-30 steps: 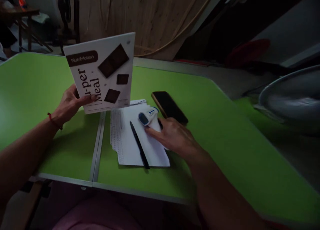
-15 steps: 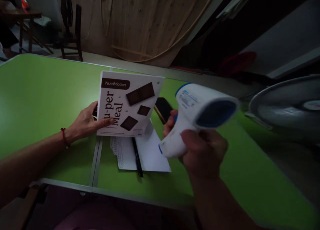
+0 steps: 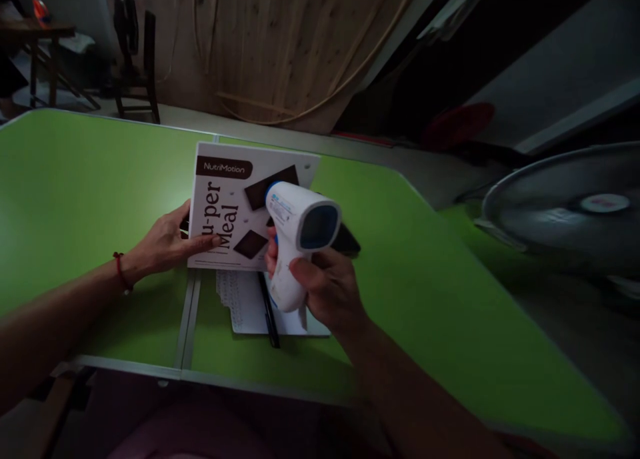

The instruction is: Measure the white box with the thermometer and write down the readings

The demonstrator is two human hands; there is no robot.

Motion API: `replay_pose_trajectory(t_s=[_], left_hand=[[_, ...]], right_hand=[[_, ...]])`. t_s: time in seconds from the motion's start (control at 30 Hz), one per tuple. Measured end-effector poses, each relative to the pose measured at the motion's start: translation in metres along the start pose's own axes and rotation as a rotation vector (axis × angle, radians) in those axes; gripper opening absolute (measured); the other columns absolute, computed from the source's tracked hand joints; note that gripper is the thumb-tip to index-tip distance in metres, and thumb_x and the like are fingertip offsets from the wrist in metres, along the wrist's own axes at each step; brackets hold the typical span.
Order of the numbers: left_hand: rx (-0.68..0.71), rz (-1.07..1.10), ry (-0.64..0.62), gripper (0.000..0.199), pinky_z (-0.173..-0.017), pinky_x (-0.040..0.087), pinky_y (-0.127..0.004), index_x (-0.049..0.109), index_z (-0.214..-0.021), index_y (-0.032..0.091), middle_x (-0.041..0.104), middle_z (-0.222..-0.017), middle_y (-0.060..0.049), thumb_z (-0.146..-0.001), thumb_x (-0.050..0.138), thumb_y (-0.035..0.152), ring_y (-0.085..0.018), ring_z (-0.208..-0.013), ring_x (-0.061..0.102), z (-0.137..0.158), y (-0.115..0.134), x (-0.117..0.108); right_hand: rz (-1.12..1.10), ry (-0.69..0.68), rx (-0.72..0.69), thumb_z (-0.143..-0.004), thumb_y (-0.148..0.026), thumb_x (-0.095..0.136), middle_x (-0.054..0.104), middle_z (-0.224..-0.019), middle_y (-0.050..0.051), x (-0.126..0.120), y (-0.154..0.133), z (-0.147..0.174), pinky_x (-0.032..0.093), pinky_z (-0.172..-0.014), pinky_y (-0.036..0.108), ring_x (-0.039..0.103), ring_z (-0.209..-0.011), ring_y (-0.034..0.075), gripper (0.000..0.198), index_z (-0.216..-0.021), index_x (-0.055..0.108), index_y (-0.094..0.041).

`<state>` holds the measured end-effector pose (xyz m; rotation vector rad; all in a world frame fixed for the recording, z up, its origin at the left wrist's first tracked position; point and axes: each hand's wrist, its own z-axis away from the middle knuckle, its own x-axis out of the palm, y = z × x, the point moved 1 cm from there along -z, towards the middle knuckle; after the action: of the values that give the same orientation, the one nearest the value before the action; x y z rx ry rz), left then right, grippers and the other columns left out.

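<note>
**Head view: white box and handheld thermometer over a green table**

Head view, item by item.

- White box [image 3: 235, 212], printed "NutriMotion" with dark bar shapes: held tilted up on the green table [image 3: 90, 179], its lower edge at the table's centre seam. It is gripped at its left edge by the left hand [image 3: 165, 246], thumb laid across the printed face, fingers hidden behind. A red cord is worn on that wrist.
- Pistol-shaped white and blue thermometer [image 3: 297, 239]: grasped by its handle in the right hand [image 3: 325, 289], fingers wrapped closed around it. It is raised clear of the table, just in front of the box, its dark screen turned toward the camera.
- Paper sheet [image 3: 240, 306]: lies flat beneath both, partly covered.
- Black pen [image 3: 269, 316]: lies on the sheet.
- Dark phone [image 3: 347, 239]: seen only partly behind the thermometer.
- Fan [image 3: 565, 206]: stands at the right edge, beyond the table.
</note>
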<state>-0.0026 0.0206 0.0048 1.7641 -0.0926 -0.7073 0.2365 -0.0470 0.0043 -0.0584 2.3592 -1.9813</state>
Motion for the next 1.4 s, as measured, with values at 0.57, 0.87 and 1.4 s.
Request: replay_pose_trajectory(t_s=[0.57,0.87,1.4], left_hand=[[0.026,-0.003,-0.030,0.057,-0.087,0.064,-0.051,0.059,-0.117,0.020,0.072,-0.120,-0.012,-0.082,0.072,0.063,-0.033,-0.109,0.070,0.000,0.003,-0.001],[0.007,-0.021,-0.020,0.055,-0.088,0.064,-0.053,0.060,-0.114,0.020,0.069,-0.125,-0.013,-0.080,0.073,0.061,-0.034,-0.109,0.070,0.001,0.003,-0.003],[-0.045,0.141,0.128,0.056,-0.087,0.063,-0.053,0.057,-0.113,0.016,0.068,-0.124,-0.015,-0.078,0.079,0.054,-0.034,-0.110,0.068,0.001,0.003,-0.007]], right_hand=[[-0.028,0.013,0.003,-0.075,-0.052,0.072,0.062,-0.073,0.004,0.003,0.007,0.006,0.048,-0.059,0.034,0.056,-0.065,0.018,0.031,-0.073,0.064,-0.022],[0.019,0.005,0.008,-0.075,-0.058,0.073,0.062,-0.071,0.002,0.002,0.005,0.007,0.050,-0.058,0.034,0.057,-0.064,0.017,0.038,-0.077,0.065,-0.022],[0.130,-0.156,0.075,-0.069,-0.065,0.082,0.074,-0.087,0.007,-0.044,0.004,0.002,0.060,-0.074,0.041,0.069,-0.081,0.023,0.048,-0.089,0.073,-0.022]])
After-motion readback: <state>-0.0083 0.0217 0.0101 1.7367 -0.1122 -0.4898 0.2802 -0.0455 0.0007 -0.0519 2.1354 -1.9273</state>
